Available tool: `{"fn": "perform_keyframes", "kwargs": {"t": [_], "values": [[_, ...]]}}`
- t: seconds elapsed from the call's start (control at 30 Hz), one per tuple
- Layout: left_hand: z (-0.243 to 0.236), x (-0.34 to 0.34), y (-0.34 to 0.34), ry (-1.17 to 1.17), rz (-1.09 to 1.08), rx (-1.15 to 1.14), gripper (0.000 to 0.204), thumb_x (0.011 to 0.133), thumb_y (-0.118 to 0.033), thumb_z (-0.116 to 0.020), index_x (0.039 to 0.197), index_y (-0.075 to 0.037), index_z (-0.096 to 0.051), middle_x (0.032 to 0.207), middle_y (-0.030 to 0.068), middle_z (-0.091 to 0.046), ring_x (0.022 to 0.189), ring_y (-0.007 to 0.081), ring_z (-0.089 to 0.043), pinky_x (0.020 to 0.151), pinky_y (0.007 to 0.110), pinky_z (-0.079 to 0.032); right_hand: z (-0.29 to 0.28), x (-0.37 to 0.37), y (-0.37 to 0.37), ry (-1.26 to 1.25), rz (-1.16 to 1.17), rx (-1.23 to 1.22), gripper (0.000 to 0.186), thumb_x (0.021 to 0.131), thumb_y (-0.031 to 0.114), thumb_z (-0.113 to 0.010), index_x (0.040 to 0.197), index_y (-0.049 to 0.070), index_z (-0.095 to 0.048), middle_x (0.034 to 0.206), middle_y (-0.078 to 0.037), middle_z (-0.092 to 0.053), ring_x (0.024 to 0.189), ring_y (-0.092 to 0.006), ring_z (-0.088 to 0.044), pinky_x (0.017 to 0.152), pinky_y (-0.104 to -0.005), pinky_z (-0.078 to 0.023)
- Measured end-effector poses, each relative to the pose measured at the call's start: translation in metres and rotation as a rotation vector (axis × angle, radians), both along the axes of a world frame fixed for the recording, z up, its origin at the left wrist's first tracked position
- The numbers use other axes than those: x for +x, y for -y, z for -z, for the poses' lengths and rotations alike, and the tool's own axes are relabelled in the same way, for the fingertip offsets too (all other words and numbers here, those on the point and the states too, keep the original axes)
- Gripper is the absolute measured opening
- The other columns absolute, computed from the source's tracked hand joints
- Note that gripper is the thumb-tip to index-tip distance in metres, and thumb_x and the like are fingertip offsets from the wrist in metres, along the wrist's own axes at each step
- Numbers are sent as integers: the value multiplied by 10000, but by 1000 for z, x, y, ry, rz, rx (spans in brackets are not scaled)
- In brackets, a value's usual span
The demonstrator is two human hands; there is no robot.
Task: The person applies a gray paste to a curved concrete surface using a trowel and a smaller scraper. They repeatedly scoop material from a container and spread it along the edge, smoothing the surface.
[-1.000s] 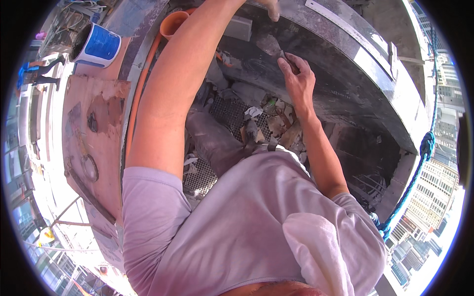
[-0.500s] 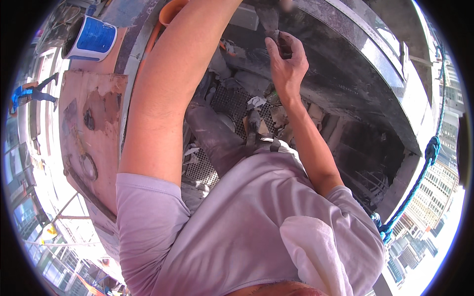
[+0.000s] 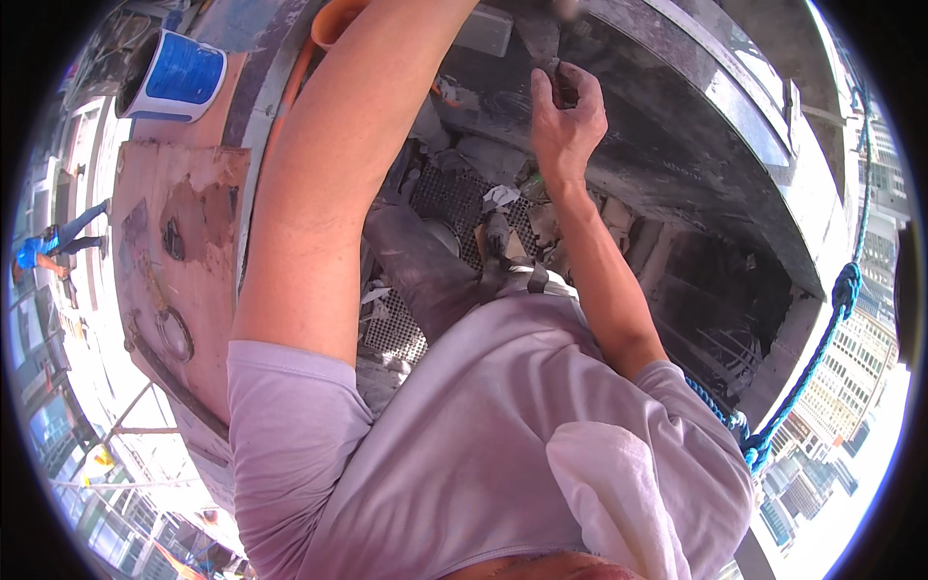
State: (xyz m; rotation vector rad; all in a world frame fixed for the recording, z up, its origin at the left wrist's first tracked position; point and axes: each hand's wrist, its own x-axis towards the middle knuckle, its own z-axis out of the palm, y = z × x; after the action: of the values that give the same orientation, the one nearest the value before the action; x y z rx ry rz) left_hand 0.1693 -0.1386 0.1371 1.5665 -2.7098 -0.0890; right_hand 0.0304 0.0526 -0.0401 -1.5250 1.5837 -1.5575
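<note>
My right hand (image 3: 570,121) is closed round the handle of a putty knife (image 3: 541,39). Its dusty grey blade points up toward the top edge, close to a dark grey panel (image 3: 667,126). My left forearm (image 3: 387,97) reaches up past the top edge, so the left hand is out of the picture. A small blurred round shape (image 3: 566,10) shows at the top beside the blade; I cannot tell what it is.
A blue and white bucket (image 3: 179,77) lies tilted at the upper left on a stained board (image 3: 184,213). Debris lies around a perforated mat (image 3: 449,198) below me. A blue rope (image 3: 822,358) hangs at the right. A person in blue (image 3: 58,242) is far off at left.
My right hand and the putty knife have shifted slightly to the right. The distant person at the left has changed pose and moved a little. My left arm is almost unchanged.
</note>
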Motion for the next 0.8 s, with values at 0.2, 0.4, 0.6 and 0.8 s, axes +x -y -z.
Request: {"fn": "perform_keyframes", "kwargs": {"t": [0.2,0.4,0.6,0.8], "values": [[0,-1,-1,-2,4,0,981,520,-635,-1055,1333,-126,-854,1350,212,-804,1375,391,-704,1254,635,-432,5,-11,-3,87,-43,110,390,982,207,-886,1262,-37,-769,1086,-123,-811,909,-181,-755,874,-331,-605],[0,-2,-1,1,7,0,979,522,-635,-1053,1333,-124,-854,1345,213,-805,1370,392,-707,1252,635,-432,25,-13,1,181,-93,148,495,1006,283,-882,1330,-59,-730,1114,-146,-815,968,-212,-763,917,-352,-604],[-1,-2,-1,4,13,-1,977,525,-636,-1052,1333,-123,-854,1339,213,-807,1366,392,-709,1251,636,-431,44,0,5,109,-26,116,457,1022,293,-856,1296,-49,-728,1113,-177,-816,980,-275,-777,937,-395,-604],[-1,-2,-2,5,14,-2,976,527,-636,-1051,1332,-122,-854,1334,214,-809,1362,393,-711,1249,636,-431,55,-3,5,23,-9,163,456,1008,313,-856,1269,-39,-731,1090,-197,-812,969,-315,-782,925,-419,-602]]}}
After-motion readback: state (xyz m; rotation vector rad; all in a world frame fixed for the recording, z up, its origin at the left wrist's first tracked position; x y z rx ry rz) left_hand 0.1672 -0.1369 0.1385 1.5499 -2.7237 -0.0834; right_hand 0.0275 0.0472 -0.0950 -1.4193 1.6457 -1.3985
